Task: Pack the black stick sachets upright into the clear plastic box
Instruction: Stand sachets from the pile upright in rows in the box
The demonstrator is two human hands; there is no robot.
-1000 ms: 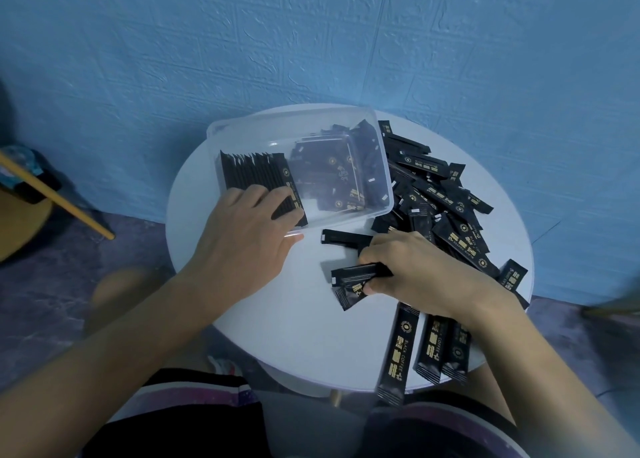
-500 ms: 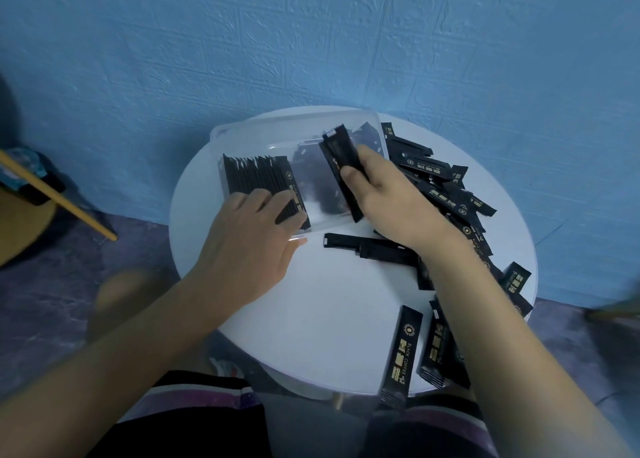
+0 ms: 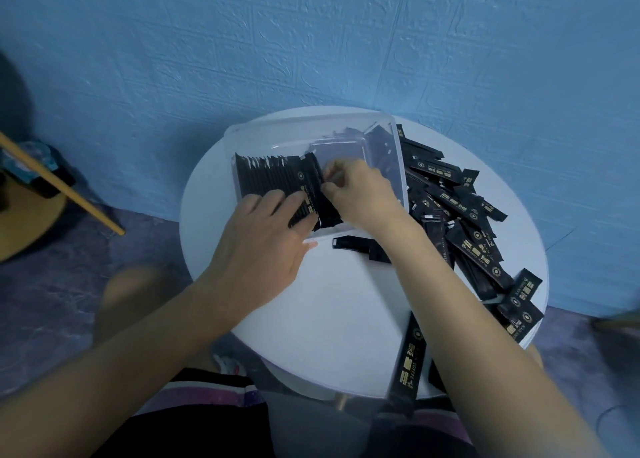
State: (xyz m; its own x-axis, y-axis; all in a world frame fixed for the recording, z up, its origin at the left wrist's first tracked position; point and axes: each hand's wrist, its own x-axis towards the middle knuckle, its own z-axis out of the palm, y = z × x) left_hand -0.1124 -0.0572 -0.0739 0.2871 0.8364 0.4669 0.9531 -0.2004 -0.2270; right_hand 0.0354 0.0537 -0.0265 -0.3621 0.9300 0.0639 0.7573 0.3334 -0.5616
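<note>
At the far left a wooden pole [image 3: 62, 184] slants over a round wooden surface [image 3: 24, 225], with the purple floor [image 3: 138, 249] beneath and the blue wall [image 3: 311, 42] behind. The white round table [image 3: 329, 319] fills the middle. On its far side, left of centre, sits the clear plastic box [image 3: 311, 130]. The left part of the box holds a packed row [image 3: 266, 177] of black stick sachets standing on end, tight together. The left hand [image 3: 266, 246] reaches in from the near side. Its fingers lie straight across the near ends of the row and its thumb runs along the box's near wall, so its grip is open and presses rather than clasps. Just to the right, the right hand [image 3: 363, 194] is inside the box, its grip closed in a pinch of thumb and fingertips on the held sachet [image 3: 329, 211], which leans against the right end of the row. A single sachet [image 3: 349, 242] lies flat on the table just near of the box, partly under the right forearm. Further right, the loose pile [image 3: 460, 222] of sachets spreads from the box's right wall to the table's right edge. One overhanging sachet [image 3: 408, 360] juts past the near edge
</note>
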